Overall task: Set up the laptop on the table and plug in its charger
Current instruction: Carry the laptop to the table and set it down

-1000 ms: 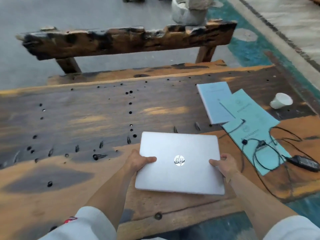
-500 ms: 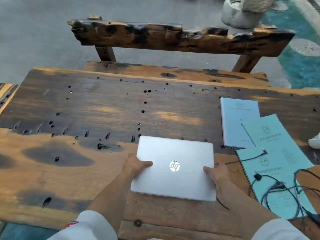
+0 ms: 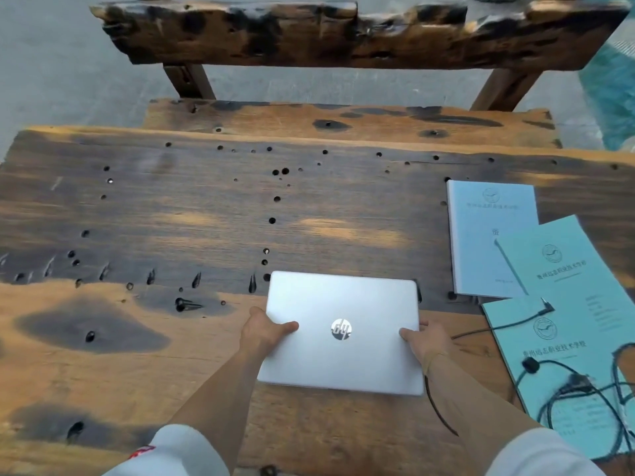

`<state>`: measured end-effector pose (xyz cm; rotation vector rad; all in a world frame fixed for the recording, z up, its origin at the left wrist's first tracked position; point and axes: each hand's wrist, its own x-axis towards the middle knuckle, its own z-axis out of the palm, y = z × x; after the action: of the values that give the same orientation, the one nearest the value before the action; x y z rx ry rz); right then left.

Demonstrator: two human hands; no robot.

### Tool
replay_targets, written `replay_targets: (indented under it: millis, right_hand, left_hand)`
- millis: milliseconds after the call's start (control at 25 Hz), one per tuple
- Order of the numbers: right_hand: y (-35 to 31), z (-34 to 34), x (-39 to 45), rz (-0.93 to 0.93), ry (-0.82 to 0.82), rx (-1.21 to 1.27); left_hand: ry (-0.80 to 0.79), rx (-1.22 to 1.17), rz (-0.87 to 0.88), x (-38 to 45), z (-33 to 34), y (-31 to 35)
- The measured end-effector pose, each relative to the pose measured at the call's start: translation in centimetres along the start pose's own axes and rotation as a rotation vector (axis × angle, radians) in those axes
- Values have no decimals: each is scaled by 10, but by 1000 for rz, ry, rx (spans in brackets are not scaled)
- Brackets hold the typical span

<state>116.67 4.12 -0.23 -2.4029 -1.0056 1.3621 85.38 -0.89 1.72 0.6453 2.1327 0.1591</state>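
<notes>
- Head camera view, looking down at a closed silver laptop (image 3: 342, 333) lying flat on a worn wooden table (image 3: 206, 214), near the table's front edge and a little right of centre.
- Its lid is smooth matte metal with rounded corners and a round mirrored logo in the middle; the lid is shut.
- Left hand (image 3: 266, 329) grips the laptop's left edge, thumb lying on top of the lid and the other fingers curled out of sight under the side.
- Right hand (image 3: 426, 340) grips the right edge the same way, thumb on the lid and fingers wrapped round the side.
- Both bare forearms reach in from the bottom of the frame, with white sleeves (image 3: 178, 451) at the lower corners.
- Charger cable (image 3: 580, 389), thin and black, lies in loose loops to the right of the laptop, on top of teal booklets (image 3: 563, 297); its angled plug tip (image 3: 546, 308) rests on a booklet, well apart from the laptop.
- One strand of cable runs along the table and passes beneath the right forearm.
- Whether the laptop's underside fully touches the table cannot be told.
- Cable loops are cut off at the right edge, so the charger's power brick is not visible.
- Print on the booklets is too small to read.
- Behind the table stands a rough, dark wooden bench (image 3: 343, 36), its backrest cut off at the top of the frame.
</notes>
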Motion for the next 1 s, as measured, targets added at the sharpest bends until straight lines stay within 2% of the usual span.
replay_targets:
  millis: [280,1000]
  right_hand:
    - [6,8,16,41,95,1]
    - [10,23,20,74,188,-8]
  left_hand:
    - [-12,39,23,16,15,9]
    - [27,91,-22,20,27,14]
